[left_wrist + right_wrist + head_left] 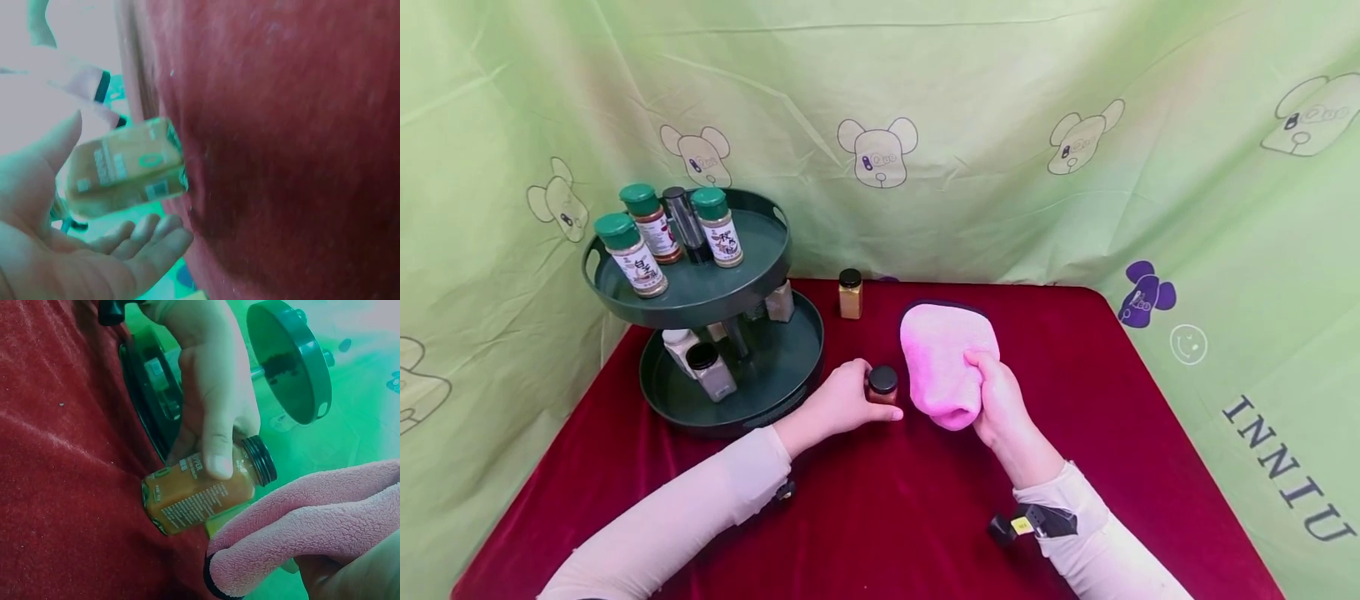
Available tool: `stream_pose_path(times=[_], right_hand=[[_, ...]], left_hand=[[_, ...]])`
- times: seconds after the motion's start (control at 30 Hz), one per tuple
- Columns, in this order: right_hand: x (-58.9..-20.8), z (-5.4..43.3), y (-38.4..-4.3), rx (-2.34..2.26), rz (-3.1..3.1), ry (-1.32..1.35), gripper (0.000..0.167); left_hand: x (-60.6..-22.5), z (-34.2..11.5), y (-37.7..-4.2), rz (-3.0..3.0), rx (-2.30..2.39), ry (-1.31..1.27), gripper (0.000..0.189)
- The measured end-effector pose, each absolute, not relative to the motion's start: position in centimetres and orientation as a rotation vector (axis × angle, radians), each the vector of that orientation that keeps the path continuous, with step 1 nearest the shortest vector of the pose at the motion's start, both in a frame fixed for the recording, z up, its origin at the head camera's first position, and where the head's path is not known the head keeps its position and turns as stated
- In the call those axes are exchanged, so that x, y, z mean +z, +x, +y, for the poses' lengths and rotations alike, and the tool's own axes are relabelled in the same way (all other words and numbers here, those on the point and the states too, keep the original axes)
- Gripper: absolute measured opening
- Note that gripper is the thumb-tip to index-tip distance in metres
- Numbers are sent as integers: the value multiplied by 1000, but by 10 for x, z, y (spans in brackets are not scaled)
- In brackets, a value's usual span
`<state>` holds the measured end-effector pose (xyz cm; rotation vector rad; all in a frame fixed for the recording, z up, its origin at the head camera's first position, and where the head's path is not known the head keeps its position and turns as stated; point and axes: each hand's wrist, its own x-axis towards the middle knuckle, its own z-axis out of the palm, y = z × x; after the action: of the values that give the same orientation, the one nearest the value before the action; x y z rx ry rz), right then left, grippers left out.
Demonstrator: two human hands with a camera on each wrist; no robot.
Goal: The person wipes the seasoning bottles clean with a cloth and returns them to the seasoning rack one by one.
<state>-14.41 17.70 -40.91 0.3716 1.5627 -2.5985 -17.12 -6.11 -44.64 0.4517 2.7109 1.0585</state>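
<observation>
A spice jar with a black lid and orange-brown contents stands on the red cloth near the middle. My left hand is around it, thumb on the near side and fingers behind. In the left wrist view the fingers are loosely extended, with a gap between them and the jar. The thumb overlaps the jar in the right wrist view. To its right, my right hand grips a folded pink towel with a dark edge, thumb on top.
A dark green two-tier rack stands at the left. Green-capped spice bottles and a dark cylinder occupy its top; more jars sit below. Another black-lidded jar stands near the back edge. A green curtain hangs behind.
</observation>
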Motion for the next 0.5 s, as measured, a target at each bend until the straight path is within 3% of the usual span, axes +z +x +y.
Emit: stream_pose_path(times=[0.2, 0.5], right_hand=[[-409, 177, -143, -2608, 1548, 384, 7], [-408, 179, -141, -2599, 1586, 375, 7]], left_hand=[[-449, -56, -166, 2740, 1166, 364, 59], [-440, -59, -171, 2682, 1166, 459, 46]])
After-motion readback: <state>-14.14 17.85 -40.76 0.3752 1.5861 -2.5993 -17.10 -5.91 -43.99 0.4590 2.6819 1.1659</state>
